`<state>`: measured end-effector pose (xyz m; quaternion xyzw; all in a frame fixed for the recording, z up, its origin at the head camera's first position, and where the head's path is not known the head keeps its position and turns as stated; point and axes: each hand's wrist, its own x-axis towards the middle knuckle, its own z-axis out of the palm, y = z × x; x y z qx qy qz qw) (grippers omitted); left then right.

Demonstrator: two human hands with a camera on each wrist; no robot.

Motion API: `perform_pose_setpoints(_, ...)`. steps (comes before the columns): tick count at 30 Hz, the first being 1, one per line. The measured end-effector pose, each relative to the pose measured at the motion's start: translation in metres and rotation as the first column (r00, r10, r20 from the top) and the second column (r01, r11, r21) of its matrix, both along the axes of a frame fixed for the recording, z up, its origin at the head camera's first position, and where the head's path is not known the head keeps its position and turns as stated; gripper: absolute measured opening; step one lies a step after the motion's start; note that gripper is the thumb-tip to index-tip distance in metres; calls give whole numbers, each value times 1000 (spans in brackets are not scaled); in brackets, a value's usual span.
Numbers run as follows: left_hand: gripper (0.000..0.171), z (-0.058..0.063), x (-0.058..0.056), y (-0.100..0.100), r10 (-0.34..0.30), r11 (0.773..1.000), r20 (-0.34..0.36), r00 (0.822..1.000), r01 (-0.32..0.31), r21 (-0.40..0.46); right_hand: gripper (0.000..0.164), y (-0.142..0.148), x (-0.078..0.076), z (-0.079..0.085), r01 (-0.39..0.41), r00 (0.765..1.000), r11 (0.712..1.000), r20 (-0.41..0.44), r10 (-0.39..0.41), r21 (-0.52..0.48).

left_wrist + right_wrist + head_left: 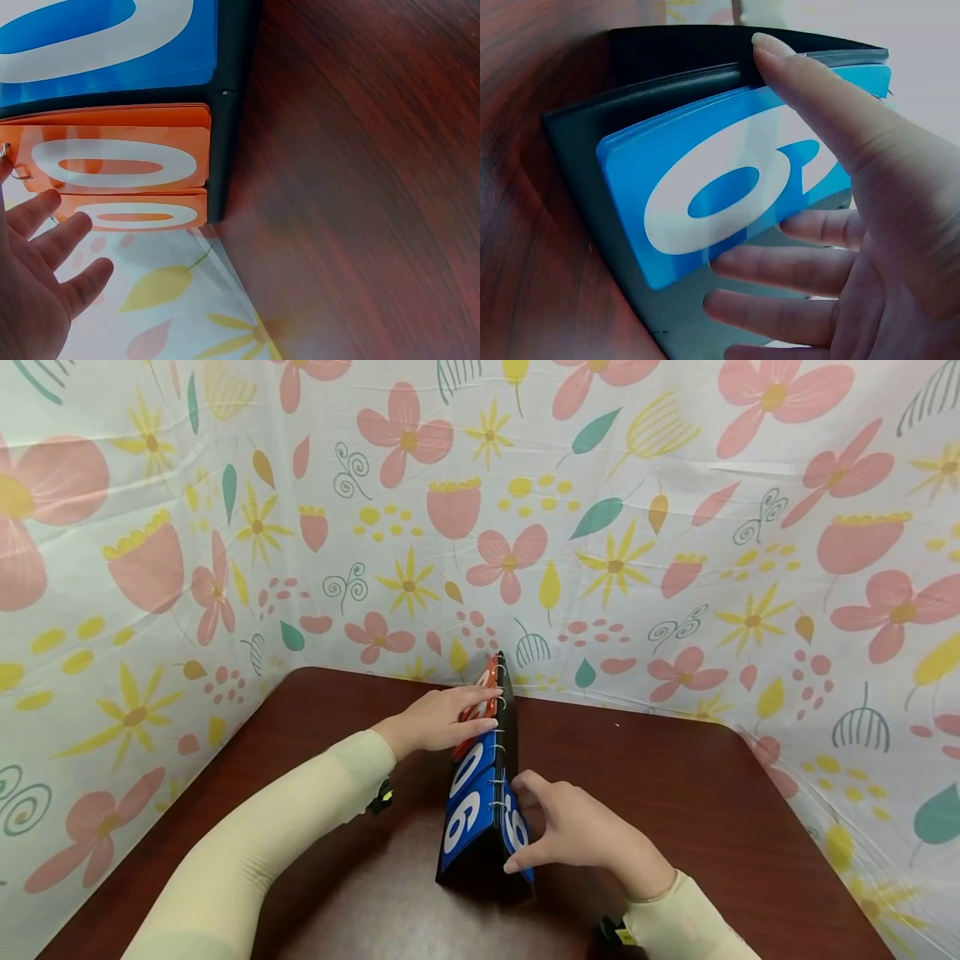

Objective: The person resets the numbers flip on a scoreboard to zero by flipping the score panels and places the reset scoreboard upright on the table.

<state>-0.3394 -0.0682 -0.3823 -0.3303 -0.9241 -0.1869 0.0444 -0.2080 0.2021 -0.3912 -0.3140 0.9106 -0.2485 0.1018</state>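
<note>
A black flip scoreboard (476,877) stands tent-like on the table, its ridge strung with metal rings. Blue number cards (461,818) hang on the near part and orange ones (120,157) on the far part, both with white digits. My left hand (442,718) rests its outstretched fingers on the ridge beside the orange cards. At the near end, my right hand (581,827) spans a blue card (720,187) on the right-hand face. Its thumb (795,67) lies over the card's near edge, and its extended fingers (787,270) are at the opposite edge.
The scoreboard stands on a dark reddish-brown table (637,793) with rounded far corners. A white cloth with pink, yellow and green flower prints (525,510) hangs behind the table and on both sides.
</note>
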Motion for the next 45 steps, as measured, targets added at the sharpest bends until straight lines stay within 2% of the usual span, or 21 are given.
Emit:
perform_pose_setpoints(9, 72, 2, 0, 1, -14, 1000, -4, 1000, 14, -14, 82, 12, 0, 9, -22, 1000, 998, 18, 23, -56)
perform_pose_setpoints(14, 71, 3, 1, 1, -7, 1000, 2, 1000, 7, -25, 78, 18, 0, 15, 3, 1000, 999, -13, -3, -32)
perform_pose_setpoints(21, 70, 5, 3, 2, -5, 999, 1, 1000, 5, -35, 78, 30, 1, 27, 50, 999, 998, -7, -50, 25)
perform_pose_setpoints(24, 69, 4, 3, 2, 10, 1000, 9, 1000, -9, -29, 79, 39, 1, 32, 40, 998, 997, -46, -37, 71)
perform_pose_setpoints(26, 69, 3, 3, 2, 20, 1000, 13, 1000, -19, -24, 79, 46, 1, 38, 27, 997, 997, -80, -21, 67)
perform_pose_setpoints(29, 69, 2, 2, 3, 20, 1000, 12, 1000, -20, -16, 78, 58, 2, 48, 32, 988, 999, -148, -32, 2)
perform_pose_setpoints(32, 69, 2, 2, 4, 12, 1000, 9, 1000, -12, -11, 75, 69, 7, 58, 49, 971, 994, -229, -70, -97)
perform_pose_setpoints(36, 69, 5, 4, 7, 16, 1000, 13, 1000, -16, -11, 74, 73, 12, 64, 34, 942, 967, -316, -115, -251)
perform_pose_setpoints(40, 73, 6, 3, 12, 20, 1000, 0, 1000, -20, 2, 81, 61, 11, 61, -7, 930, 917, -341, -141, -399)
perform_pose_setpoints(42, 75, 7, 2, 14, 21, 1000, -16, 1000, -21, 6, 84, 52, 10, 58, -48, 937, 879, -326, -125, -475)
perform_pose_setpoints(45, 75, 8, 1, 17, 11, 1000, -17, 1000, -11, 1, 90, 40, 7, 52, -127, 950, 802, -303, -71, -584)
